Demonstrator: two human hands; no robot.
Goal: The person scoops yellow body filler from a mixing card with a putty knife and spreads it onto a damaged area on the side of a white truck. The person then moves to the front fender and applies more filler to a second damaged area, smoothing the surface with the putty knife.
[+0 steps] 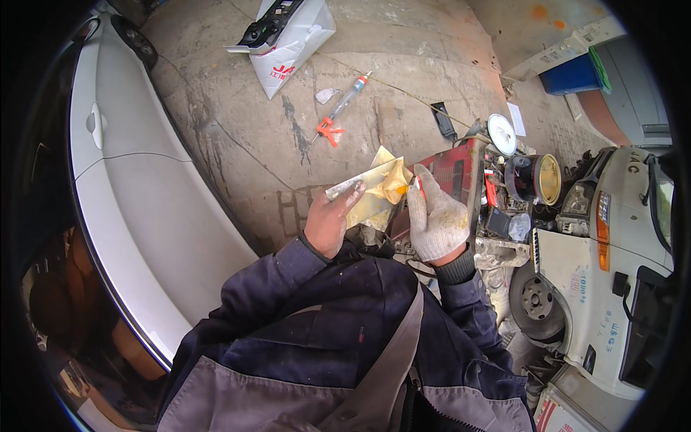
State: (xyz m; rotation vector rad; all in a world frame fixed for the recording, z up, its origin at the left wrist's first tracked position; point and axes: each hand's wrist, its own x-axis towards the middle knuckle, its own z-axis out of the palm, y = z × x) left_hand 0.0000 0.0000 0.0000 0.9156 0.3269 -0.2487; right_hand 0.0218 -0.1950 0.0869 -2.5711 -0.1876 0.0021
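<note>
My left hand (330,222), bare and whitened at the fingertips, grips a thin flat mixing board (345,189) by its near left edge, thumb on top. Pale yellow putty (392,178) is spread in a thick, uneven layer over the board's right side. A bright orange dab (402,189) sits at the putty's right edge. Right beside it is my right hand (437,222), in a whitish knitted glove. Its thumb and fingers close round a small red-and-white thing (419,184), mostly hidden by the glove.
A silver car (137,216) stands along my left, a white truck (590,288) on my right. A red cabinet (450,173) and an open tin (543,178) are near my right hand. A caulking gun (338,115) and a white wrapped car part (291,47) lie on the concrete floor ahead.
</note>
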